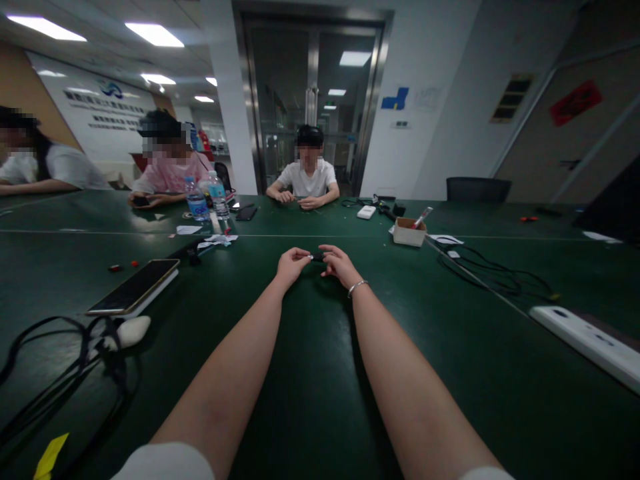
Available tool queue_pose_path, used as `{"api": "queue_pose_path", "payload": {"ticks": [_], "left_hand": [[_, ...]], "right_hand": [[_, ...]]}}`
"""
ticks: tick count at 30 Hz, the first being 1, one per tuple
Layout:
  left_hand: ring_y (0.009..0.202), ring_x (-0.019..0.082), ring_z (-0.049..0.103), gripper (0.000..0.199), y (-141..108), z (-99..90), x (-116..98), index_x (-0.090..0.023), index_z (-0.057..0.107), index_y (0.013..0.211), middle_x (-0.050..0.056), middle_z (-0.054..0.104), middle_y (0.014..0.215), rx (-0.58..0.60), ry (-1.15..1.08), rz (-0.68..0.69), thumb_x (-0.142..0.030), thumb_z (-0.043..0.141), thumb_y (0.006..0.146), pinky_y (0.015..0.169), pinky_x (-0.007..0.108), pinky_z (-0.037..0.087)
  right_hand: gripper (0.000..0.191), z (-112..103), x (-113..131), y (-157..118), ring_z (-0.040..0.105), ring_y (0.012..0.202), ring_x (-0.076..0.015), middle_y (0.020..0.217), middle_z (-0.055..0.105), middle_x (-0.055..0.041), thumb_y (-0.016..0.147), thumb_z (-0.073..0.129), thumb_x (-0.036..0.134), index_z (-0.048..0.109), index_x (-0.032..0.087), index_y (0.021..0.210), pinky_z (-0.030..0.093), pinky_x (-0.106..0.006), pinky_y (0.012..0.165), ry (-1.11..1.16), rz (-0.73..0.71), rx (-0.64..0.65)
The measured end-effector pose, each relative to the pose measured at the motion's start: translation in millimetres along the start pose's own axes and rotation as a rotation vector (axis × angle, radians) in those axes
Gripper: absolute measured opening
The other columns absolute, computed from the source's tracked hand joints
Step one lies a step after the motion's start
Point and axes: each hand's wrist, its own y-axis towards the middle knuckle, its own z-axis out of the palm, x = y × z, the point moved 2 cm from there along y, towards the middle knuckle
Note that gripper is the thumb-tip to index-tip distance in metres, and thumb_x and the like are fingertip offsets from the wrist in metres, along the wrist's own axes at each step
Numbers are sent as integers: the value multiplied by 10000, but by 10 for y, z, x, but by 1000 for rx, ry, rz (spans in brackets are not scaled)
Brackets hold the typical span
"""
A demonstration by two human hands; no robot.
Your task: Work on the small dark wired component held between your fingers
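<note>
Both my arms reach forward over the dark green table [310, 373]. My left hand [294, 265] is closed in a pinch on the left end of a small black object with a pale, shiny tip [317, 258]. It is too small and blurred for me to name its kind. Facing it from the other side is my right hand [341, 265], with a metal bangle [358, 287] on the wrist. Its finger and thumb curve apart around the object's right end; whether they touch it is unclear.
To the left lie a phone [137, 287] on a white box, a white mouse-shaped thing [134, 331] and black cables [65, 373]. Bottles [198, 203], a small box [410, 232] and a power strip [590, 340] are farther around. Several people sit across and left.
</note>
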Motion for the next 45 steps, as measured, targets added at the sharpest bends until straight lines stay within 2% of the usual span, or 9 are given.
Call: {"api": "queue_pose_path", "payload": {"ticks": [8,12,17,21,26,30,35,39,45], "left_hand": [[698,154,598,204,1,1,4,-156,671,802,39,661,727,-8,29,-8,-263,691,630,691,294,464],[714,156,600,193,-6,1,-7,-159,669,800,37,660,727,1,20,-4,-258,682,635,708,296,460],[698,155,596,192,-4,1,-2,-160,664,785,34,655,718,-4,2,-19,-245,690,614,697,295,459],[714,154,600,194,4,-5,10,-166,670,791,34,660,726,4,0,-18,-259,690,622,705,293,460],[709,157,604,194,5,-8,11,-164,667,789,36,662,720,-3,-1,-22,-254,691,619,703,298,467],[710,159,607,191,3,-3,5,-162,665,797,37,664,718,3,3,-27,-246,685,627,704,301,468],[685,153,607,174,-5,4,-13,-161,657,775,29,659,696,-9,-30,-34,-215,688,613,703,303,473],[701,161,611,181,-20,7,-44,-163,657,772,31,658,702,-2,-40,-38,-223,696,606,724,317,473],[686,160,608,179,-29,6,-62,-162,657,766,29,653,689,-12,-42,-51,-210,701,600,713,315,472]], "right_hand": [[337,3,10,-9,434,371,-18,742,602,39,754,541,76,586,199,1065,543,-214,450,5,2,-13],[213,4,-1,1,429,369,-28,667,580,33,806,554,190,582,169,1016,545,-222,454,-8,31,-26],[334,0,4,3,440,375,-20,778,610,38,750,564,104,562,221,1063,548,-220,445,14,1,-20],[212,-1,-2,-1,418,362,-24,675,598,25,818,543,202,573,172,1026,542,-209,442,-9,28,-3],[272,0,7,-9,435,387,-12,812,621,24,764,552,108,570,198,1020,548,-211,452,13,-12,2],[205,1,6,-10,414,365,-24,692,598,24,822,542,192,569,171,1024,546,-221,449,2,14,-15],[310,3,12,-11,430,382,-12,815,627,24,763,553,100,578,210,1052,544,-211,450,11,-11,6],[238,2,6,-11,410,365,-22,710,606,24,803,551,166,589,183,1037,543,-223,441,3,19,-4],[325,-3,8,-9,470,408,-22,870,633,2,766,579,112,584,218,1072,552,-223,457,0,-5,-12]]}}
